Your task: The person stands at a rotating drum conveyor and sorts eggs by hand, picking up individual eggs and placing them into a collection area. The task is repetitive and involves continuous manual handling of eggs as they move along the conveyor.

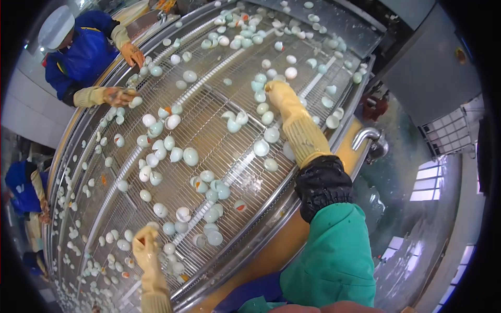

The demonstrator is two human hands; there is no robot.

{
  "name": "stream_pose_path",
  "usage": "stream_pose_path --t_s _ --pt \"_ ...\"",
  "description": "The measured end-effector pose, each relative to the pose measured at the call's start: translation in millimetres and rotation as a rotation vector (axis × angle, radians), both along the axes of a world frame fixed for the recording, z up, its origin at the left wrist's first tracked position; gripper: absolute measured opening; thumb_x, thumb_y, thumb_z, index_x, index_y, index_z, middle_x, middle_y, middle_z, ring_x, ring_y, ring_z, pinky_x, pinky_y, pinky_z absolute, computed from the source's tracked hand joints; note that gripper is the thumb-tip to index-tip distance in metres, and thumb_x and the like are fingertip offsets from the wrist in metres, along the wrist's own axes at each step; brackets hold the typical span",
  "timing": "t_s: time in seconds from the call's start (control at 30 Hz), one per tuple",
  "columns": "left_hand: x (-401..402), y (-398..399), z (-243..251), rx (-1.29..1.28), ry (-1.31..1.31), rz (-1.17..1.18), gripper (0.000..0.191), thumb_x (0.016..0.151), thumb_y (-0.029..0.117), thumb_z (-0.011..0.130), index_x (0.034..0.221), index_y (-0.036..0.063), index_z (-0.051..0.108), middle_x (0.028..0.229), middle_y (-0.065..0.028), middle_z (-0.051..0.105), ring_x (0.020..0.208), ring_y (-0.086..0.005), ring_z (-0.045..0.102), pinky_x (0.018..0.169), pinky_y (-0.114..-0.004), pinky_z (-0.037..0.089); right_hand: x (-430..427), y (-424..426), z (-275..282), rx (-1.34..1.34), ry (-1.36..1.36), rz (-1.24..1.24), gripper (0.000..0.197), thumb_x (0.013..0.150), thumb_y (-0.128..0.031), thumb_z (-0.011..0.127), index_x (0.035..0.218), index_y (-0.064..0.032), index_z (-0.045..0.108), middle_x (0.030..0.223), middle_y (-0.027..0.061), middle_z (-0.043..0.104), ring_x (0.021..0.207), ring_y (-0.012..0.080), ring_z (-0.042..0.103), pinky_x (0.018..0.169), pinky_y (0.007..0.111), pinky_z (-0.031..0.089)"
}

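My right hand [282,97], in a cream rubber glove, reaches over a metal wire-rod conveyor [219,102]. Its fingers curl down beside a cluster of pale blue eggshells [258,84]; whether they grip one is hidden. At the lower left my left hand [145,244], gloved alike, has its fingers curled above the rods. A whitish shell [154,225] shows just past its fingertips, and I cannot tell if it is held. Between my hands lie many pale eggs and broken half shells [190,156], some with orange yolk inside, such as one cracked egg [240,205].
Across the conveyor a co-worker [84,51] in blue handles shells with gloved hands; another person [25,187] stands farther left. A metal rail [250,238] edges my side above yellowish liquid [254,254]. A bent steel pipe [368,137] stands at right, beside the wet floor [399,195].
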State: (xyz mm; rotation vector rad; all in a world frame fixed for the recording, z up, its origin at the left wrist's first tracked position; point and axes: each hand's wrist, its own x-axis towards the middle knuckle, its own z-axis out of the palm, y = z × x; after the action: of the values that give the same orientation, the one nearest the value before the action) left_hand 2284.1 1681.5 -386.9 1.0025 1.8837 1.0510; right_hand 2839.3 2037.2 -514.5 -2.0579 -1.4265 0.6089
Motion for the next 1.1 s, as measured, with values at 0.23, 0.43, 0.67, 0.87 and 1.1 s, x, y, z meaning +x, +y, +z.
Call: stream_pose_path --t_s 0.23,0.43,0.67,0.87,1.1 --pt "84.1 -90.1 32.3 -0.153 -0.204 0.258 0.017 0.103 0.014 0.07 0.113 0.0007 0.069 0.106 -0.009 0.076 0.081 -0.0096 0.067 0.066 -0.021 0.047 -9.4 -17.1 25.3 -0.086 -0.186 0.154 0.037 0.098 -0.039 0.058 0.124 -0.0209 0.076 0.124 0.018 0.075 0.118 0.0389 0.07 0.105 0.046 0.052" --pt "152.5 -129.3 87.4 -0.411 -0.14 0.004 0.015 0.103 0.009 0.066 0.114 0.0005 0.074 0.11 -0.0096 0.077 0.083 -0.0104 0.068 0.072 -0.026 0.051 0.9 -33.2 72.3 -0.104 0.106 0.264 0.038 0.101 -0.041 0.053 0.124 -0.0177 0.073 0.118 0.0163 0.076 0.114 0.0394 0.07 0.101 0.048 0.052" --pt "193.2 -144.7 100.0 -0.482 0.298 -0.633 0.036 0.111 0.027 0.053 0.137 0.007 0.068 0.129 -0.0167 0.073 0.117 -0.0326 0.068 0.104 -0.038 0.052 -28.1 2.0 44.6 -0.14 0.344 0.309 0.032 0.105 -0.029 0.049 0.121 -0.0122 0.071 0.114 0.0185 0.075 0.103 0.0381 0.072 0.09 0.05 0.054" --pt "197.4 -154.7 78.0 -0.44 0.304 -0.564 0.035 0.107 0.015 0.054 0.139 0.0053 0.066 0.129 -0.0198 0.073 0.112 -0.0359 0.07 0.102 -0.042 0.053 -69.5 -67.1 78.2 -0.265 0.762 0.101 0.039 0.104 -0.031 0.044 0.136 -0.0218 0.064 0.093 0.0042 0.069 0.062 0.0169 0.058 0.052 0.036 0.049" --pt "192.6 -117.6 58.6 0.093 0.35 -0.459 0.032 0.101 -0.002 0.061 0.131 0.0012 0.071 0.116 -0.0201 0.077 0.095 -0.0325 0.075 0.091 -0.039 0.058 -23.1 -53.6 35.8 -0.082 0.912 0.303 0.032 0.103 -0.014 0.061 0.134 -0.0057 0.067 0.1 0.0086 0.075 0.064 0.0129 0.06 0.058 0.028 0.049"
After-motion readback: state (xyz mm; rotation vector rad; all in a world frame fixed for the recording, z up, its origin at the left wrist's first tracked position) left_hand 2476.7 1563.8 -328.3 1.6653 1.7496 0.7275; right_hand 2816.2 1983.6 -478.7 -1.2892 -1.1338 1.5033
